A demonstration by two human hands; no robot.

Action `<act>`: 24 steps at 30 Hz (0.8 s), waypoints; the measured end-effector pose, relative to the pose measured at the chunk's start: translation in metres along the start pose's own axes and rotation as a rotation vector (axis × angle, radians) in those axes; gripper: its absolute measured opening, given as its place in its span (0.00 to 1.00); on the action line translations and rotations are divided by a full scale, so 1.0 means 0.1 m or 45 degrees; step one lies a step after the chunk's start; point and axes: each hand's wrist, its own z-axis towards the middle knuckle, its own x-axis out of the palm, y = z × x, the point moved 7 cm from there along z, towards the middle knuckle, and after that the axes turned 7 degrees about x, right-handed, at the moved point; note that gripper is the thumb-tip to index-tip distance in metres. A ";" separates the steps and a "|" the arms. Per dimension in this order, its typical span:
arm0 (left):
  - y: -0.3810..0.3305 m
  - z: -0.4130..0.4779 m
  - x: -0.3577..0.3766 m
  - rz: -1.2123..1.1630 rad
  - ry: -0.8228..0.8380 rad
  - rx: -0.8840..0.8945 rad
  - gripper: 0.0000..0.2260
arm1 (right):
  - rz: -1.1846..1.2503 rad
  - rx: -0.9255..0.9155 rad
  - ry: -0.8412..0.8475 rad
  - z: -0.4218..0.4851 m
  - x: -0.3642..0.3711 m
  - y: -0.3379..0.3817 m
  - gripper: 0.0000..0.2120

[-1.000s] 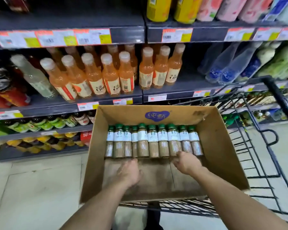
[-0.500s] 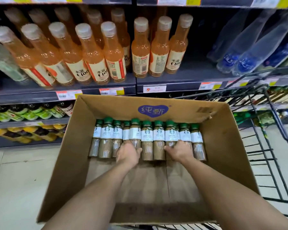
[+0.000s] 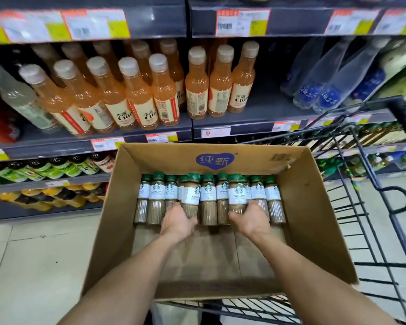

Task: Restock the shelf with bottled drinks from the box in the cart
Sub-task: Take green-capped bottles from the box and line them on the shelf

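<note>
An open cardboard box sits in a black wire cart. Along its far wall lies a row of several brown coffee bottles with green caps and white labels. My left hand grips the base of one coffee bottle and has its top raised above the row. My right hand grips another coffee bottle, lifted the same way. The near half of the box floor is bare cardboard.
The shelf behind the box holds orange drink bottles on the left and clear blue-labelled bottles on the right, with a bare stretch between them. Lower shelves at left carry green and yellow bottles. Tiled floor lies to the left.
Both hands reached forward to the row and closed on one bottle each. The two bottles now stand higher than their neighbours. The view shifted up and down meanwhile.
</note>
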 end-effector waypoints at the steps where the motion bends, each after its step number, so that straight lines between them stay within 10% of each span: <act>1: -0.01 -0.06 -0.09 -0.017 -0.016 0.020 0.19 | 0.029 -0.025 -0.016 -0.13 -0.06 0.07 0.28; 24: -0.01 -1.16 -3.75 -0.292 -0.626 0.694 0.24 | 0.570 -0.712 -0.433 -2.71 -1.06 2.83 0.22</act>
